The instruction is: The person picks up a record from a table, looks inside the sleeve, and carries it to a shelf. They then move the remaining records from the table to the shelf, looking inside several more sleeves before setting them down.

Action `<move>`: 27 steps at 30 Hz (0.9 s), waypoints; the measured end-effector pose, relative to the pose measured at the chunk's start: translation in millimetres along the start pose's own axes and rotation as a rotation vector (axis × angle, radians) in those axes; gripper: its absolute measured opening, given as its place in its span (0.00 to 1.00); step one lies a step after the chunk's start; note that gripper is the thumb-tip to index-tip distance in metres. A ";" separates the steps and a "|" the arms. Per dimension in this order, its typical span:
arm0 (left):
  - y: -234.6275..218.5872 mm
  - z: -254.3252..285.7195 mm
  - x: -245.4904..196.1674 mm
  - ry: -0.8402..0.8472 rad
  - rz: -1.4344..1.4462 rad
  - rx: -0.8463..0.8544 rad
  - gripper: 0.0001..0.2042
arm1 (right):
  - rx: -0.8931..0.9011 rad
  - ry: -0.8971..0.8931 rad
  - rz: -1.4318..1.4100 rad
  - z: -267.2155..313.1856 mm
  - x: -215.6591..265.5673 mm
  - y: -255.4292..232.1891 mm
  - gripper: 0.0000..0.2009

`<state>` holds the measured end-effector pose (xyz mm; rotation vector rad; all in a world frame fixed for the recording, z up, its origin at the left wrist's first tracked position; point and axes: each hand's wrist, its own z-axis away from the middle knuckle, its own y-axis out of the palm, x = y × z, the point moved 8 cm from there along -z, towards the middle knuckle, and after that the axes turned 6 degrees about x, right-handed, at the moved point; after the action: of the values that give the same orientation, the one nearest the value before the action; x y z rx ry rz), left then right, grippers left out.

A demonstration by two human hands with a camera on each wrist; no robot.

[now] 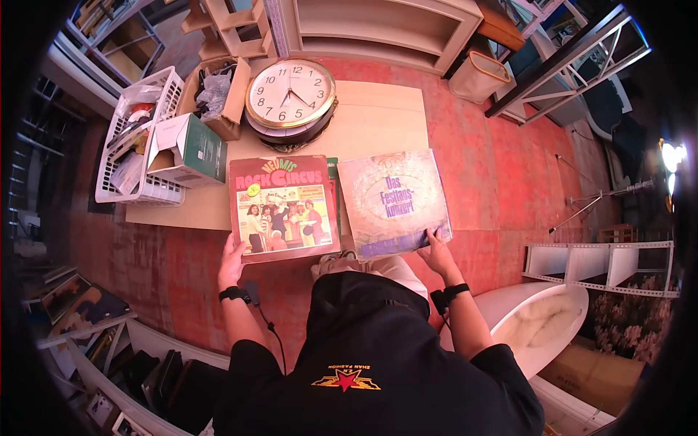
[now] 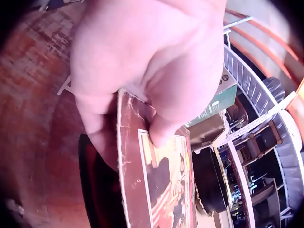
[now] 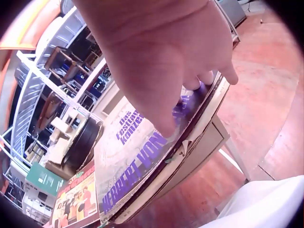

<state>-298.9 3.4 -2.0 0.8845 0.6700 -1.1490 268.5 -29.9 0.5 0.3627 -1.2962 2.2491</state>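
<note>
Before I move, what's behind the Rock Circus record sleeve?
Beyond the right edge of the Rock Circus sleeve, a green strip shows; the left hand's fingers wrap behind. The sleeve hides the rest, so I can't tell what the strip belongs to.

Both bare forearms (image 1: 243,320) are pointing forward, well apart — the left grip (image 1: 231,263) is pinching, its thumb (image 2: 167,116) opposing its fingers (image 2: 99,128) — while the right grip (image 1: 438,256) is pinching too, with one finger (image 3: 229,76) sticking out past the others.
</note>
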 end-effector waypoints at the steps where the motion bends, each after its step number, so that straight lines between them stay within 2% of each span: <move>1: -5.4 -4.1 2.0 0.024 -0.008 -0.017 0.24 | -0.014 0.000 0.017 1.0 1.1 -0.1 0.38; 2: -10.8 -10.4 4.8 0.023 -0.009 -0.017 0.24 | -0.026 -0.002 0.035 1.1 2.6 -0.5 0.38; 4: -19.6 -28.7 14.5 -0.022 -0.311 0.067 0.21 | -0.035 -0.003 0.051 0.4 3.8 -0.4 0.38; 5: -26.6 -38.1 20.9 -0.025 -0.312 0.066 0.21 | -0.044 -0.003 0.068 0.7 3.7 -0.2 0.38; 7: -32.5 -51.0 24.1 0.002 -0.653 0.028 0.21 | -0.039 -0.008 0.061 0.7 1.8 0.3 0.38; 8: -34.4 -53.6 29.4 0.004 -0.654 0.034 0.21 | -0.039 -0.015 0.056 -0.1 1.2 -1.0 0.38; 10: -29.4 -45.4 35.9 -0.081 -0.346 0.006 0.19 | -0.043 -0.013 0.040 0.8 0.6 -2.7 0.38; 11: -21.7 -39.6 34.1 -0.080 -0.349 0.010 0.19 | -0.044 -0.016 0.025 1.3 0.8 -2.8 0.38; 13: -2.9 -24.1 25.2 -0.061 -0.030 -0.016 0.20 | -0.048 -0.009 0.023 1.8 1.8 -2.9 0.37; 17: -13.0 -31.4 43.9 -0.085 -0.022 -0.029 0.21 | -0.052 -0.003 0.062 0.4 4.1 -1.4 0.37; 20: -38.7 -55.2 67.9 -0.045 -0.177 -0.052 0.20 | -0.054 0.022 0.062 -0.6 4.6 -2.5 0.36; 22: -41.1 -58.7 47.3 0.069 -0.617 -0.215 0.21 | -0.078 0.004 0.047 -1.9 3.2 -5.5 0.35; 23: -39.3 -61.1 45.1 0.069 -0.611 -0.217 0.21 | -0.099 -0.012 0.028 -2.1 2.7 -8.0 0.33; 24: -33.5 -55.2 33.1 0.012 -0.658 -0.289 0.22 | -0.098 -0.015 0.033 -4.3 -2.8 -8.5 0.33; 25: -27.1 -49.3 23.6 -0.045 -0.704 -0.362 0.22 | -0.159 -0.036 0.007 -6.7 -9.9 -14.1 0.32; 26: -18.1 -48.4 20.4 -0.045 -0.699 -0.365 0.22 | -0.220 -0.058 -0.020 -7.6 -13.3 -19.9 0.31; 27: -6.7 -45.1 4.1 0.072 -0.945 -0.440 0.23 | -0.220 -0.060 -0.017 -7.8 -12.2 -22.6 0.31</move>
<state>-304.6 39.4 -29.8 0.1962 1.4165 -1.6960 291.3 -17.5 7.1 0.3614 -1.5478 2.0699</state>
